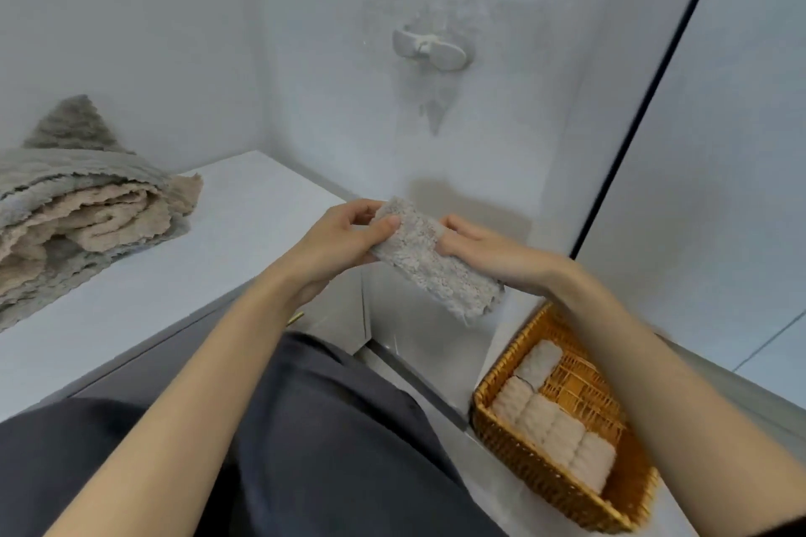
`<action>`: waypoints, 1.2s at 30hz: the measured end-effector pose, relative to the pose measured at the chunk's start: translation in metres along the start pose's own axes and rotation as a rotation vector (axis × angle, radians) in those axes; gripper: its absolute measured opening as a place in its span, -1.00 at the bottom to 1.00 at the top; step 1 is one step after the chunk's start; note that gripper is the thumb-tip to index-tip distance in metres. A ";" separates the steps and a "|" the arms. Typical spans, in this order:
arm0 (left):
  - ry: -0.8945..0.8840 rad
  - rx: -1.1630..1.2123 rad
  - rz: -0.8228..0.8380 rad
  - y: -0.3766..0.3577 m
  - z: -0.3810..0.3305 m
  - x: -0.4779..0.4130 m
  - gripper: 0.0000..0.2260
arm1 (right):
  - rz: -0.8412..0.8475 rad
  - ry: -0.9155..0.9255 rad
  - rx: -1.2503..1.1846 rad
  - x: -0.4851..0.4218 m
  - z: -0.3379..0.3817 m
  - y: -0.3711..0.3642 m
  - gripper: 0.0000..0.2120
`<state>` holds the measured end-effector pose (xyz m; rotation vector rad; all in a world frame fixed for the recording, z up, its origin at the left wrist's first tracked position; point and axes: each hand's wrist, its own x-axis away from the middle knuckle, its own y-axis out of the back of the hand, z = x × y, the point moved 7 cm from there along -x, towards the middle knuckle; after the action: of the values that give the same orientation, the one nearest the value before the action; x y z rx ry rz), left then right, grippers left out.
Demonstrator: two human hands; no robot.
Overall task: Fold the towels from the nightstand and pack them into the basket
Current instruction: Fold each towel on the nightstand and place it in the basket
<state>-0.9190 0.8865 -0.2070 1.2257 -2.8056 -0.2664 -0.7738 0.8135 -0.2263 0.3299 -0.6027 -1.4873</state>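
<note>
A small grey towel [429,264], folded into a narrow strip, hangs in the air in front of me. My left hand [344,242] pinches its upper end, thumb on top. My right hand [488,251] grips its right edge from behind. A heap of unfolded grey and beige towels [83,205] lies on the white nightstand [244,227] at the left. The wicker basket [514,445] stands on the floor at the lower right, with several rolled beige and grey towels [549,423] lined up inside.
A white wall with a plastic hook [429,50] rises behind the nightstand. A dark vertical door frame edge [645,109] runs at the right. My dark trouser leg [331,427] fills the lower middle, beside the basket.
</note>
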 end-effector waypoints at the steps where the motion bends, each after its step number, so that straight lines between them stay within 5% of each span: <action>1: 0.019 -0.004 0.029 -0.015 0.006 -0.001 -0.81 | 0.005 -0.021 0.026 0.010 -0.016 0.001 -0.72; 13: 0.175 -0.310 0.264 -0.156 0.080 -0.024 -0.55 | -0.084 -0.305 -0.274 0.089 -0.190 0.003 -0.60; 19: 0.139 -0.418 0.350 -0.203 0.118 -0.042 -0.67 | -0.524 -0.439 -0.801 0.112 -0.293 0.007 -0.83; 23: 0.152 -0.425 0.400 -0.230 0.142 -0.051 -0.75 | -0.887 -0.612 -0.900 0.117 -0.365 0.001 -0.93; 27: 0.188 -0.437 0.443 -0.247 0.171 -0.057 -0.80 | -1.068 -0.792 -1.071 0.108 -0.427 -0.017 -0.95; 31: 0.198 -0.441 0.471 -0.255 0.192 -0.065 -0.80 | -1.070 -0.888 -1.101 0.084 -0.477 -0.025 -0.77; 33: 0.200 -0.442 0.467 -0.256 0.198 -0.068 -0.79 | -1.082 -0.908 -1.127 0.075 -0.491 -0.024 -0.85; 36: 0.215 -0.418 0.464 -0.260 0.206 -0.075 -0.80 | -1.058 -0.942 -1.170 0.056 -0.519 -0.021 -0.49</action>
<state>-0.7076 0.7953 -0.4573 0.4708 -2.5650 -0.6031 -0.5010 0.6759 -0.6502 -1.2107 -0.1150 -2.7318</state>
